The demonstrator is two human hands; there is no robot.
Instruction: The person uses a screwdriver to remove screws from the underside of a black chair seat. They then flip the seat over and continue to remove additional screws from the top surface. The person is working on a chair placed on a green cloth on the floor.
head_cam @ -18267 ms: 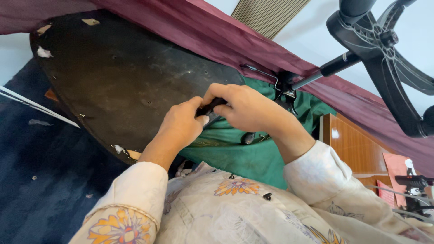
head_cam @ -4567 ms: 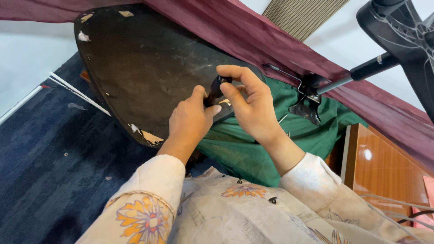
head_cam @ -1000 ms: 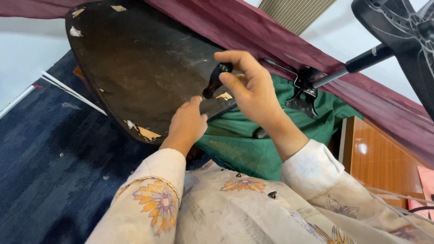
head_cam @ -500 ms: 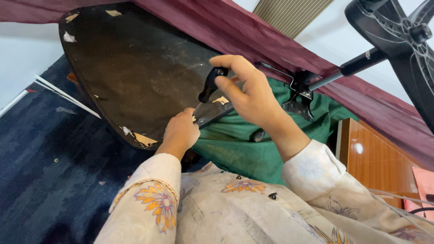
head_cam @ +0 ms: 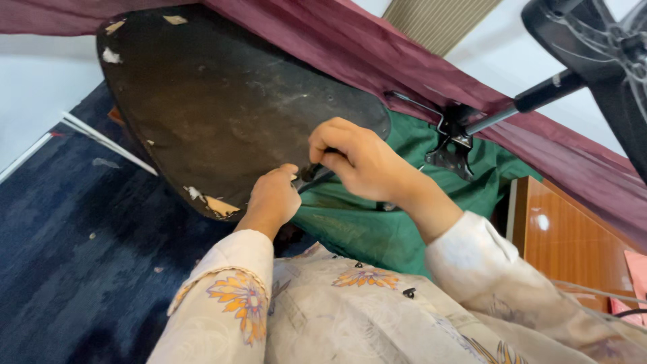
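Note:
A chair seat point(head_cam: 222, 114) lies tipped up, showing its dark, worn underside with torn patches at the rim. My right hand point(head_cam: 357, 162) is closed around the handle of a black tool point(head_cam: 311, 175) held against the seat's lower right edge. My left hand point(head_cam: 273, 199) sits just left of it at the seat's rim, fingers curled, pinching the tool's front end. The tool's tip is hidden between my hands.
Green cloth point(head_cam: 364, 229) and maroon cloth point(head_cam: 377, 61) drape under and behind the seat. A metal bracket point(head_cam: 451, 145) and a black post point(head_cam: 532, 101) lead to the chair's base point(head_cam: 606, 54) at top right. A wooden cabinet point(head_cam: 566, 243) stands at the right, blue carpet point(head_cam: 67, 256) on the left.
My right hand has brought the black tool down from the middle of the seat to its lower edge, right beside my left hand, which now touches the tool.

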